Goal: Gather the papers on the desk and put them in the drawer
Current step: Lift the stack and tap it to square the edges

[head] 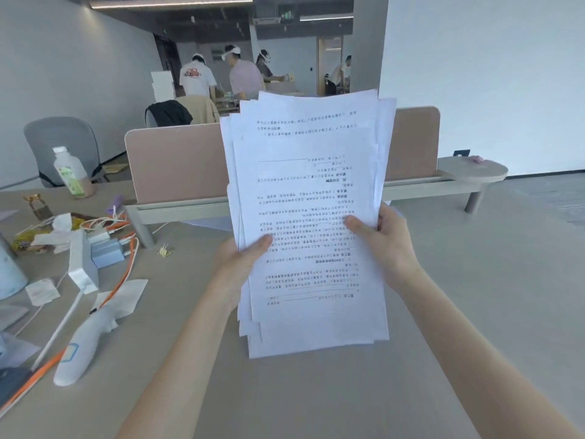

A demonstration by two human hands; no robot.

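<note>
A stack of white printed papers stands upright above the desk, its sheets fanned unevenly and the text upside down. My left hand grips the stack's left edge, thumb on the front sheet. On the right edge, my right hand holds it the same way. The stack's lower edge sits at or just above the desk surface. One more white sheet lies flat behind the stack near the divider. No drawer is in view.
A pink divider panel on a rail crosses the desk behind the papers. On the left lie an orange cable, a white handheld device, small boxes, a binder clip and a bottle. Several people stand far behind.
</note>
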